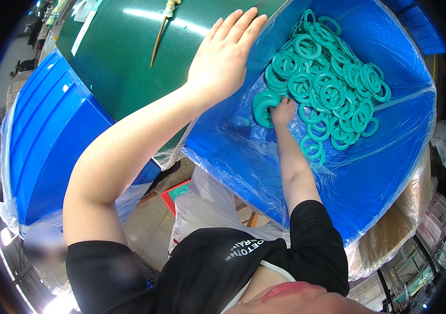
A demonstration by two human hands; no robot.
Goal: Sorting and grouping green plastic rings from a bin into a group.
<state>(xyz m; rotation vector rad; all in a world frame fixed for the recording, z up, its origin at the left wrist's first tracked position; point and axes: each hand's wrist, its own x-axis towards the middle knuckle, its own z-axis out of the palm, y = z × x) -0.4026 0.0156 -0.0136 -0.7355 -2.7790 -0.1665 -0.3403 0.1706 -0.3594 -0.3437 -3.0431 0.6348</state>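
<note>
My right hand [284,111] reaches down into a large blue bin [217,133] lined with clear plastic. Its fingers are closed on a short stack of teal rings [266,109], which lies toward the bin's left side. Beside and beyond that stack is a loose heap of similar flat teal rings [332,97], many overlapping at different tilts. My left hand [228,52] is open, palm down with fingers stretched out, at the green table's edge by the bin's far left rim. Nothing shows in it. The right fingertips are partly hidden by the rings.
Left of the bin stands the green tabletop [123,57], with a thin wooden stick [159,42] lying on it. Another blue bin [55,141] with plastic over its edge is at the far left. A red-edged tray [169,201] sits low between the bins. Clear plastic drapes over the near rim.
</note>
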